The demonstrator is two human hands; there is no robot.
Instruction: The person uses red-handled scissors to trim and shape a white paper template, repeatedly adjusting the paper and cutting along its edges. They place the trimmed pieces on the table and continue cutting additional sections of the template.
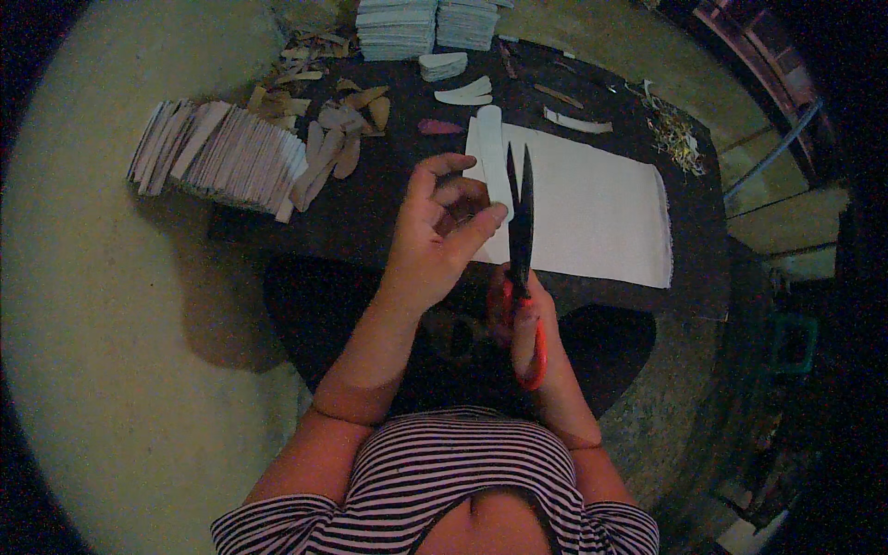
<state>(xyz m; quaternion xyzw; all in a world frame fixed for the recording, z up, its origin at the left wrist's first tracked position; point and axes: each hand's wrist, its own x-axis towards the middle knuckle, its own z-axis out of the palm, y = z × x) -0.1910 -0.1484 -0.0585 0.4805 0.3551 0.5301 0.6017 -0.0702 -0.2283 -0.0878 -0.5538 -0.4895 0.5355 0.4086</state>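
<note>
My left hand [439, 217] pinches a long white strip with a rounded end [493, 153], thumb at its lower end, and holds it upright over the table. Beside it, my right hand [536, 319] grips a pair of scissors [522, 222] with red handles and dark blades. The blades point away from me, slightly apart at the tips, just right of the strip. Behind both lies a sheet of white cloth [592, 208] with a frayed right edge. Whether the blades touch the strip I cannot tell.
On the dark table [698, 268], a long row of stacked pale strips [222, 153] stands at left, near brown and grey cut pieces [344, 129]. White stacks [396, 28] rise at the back. A pink piece [439, 127] lies left of the cloth, tangled scraps [680, 139] at far right.
</note>
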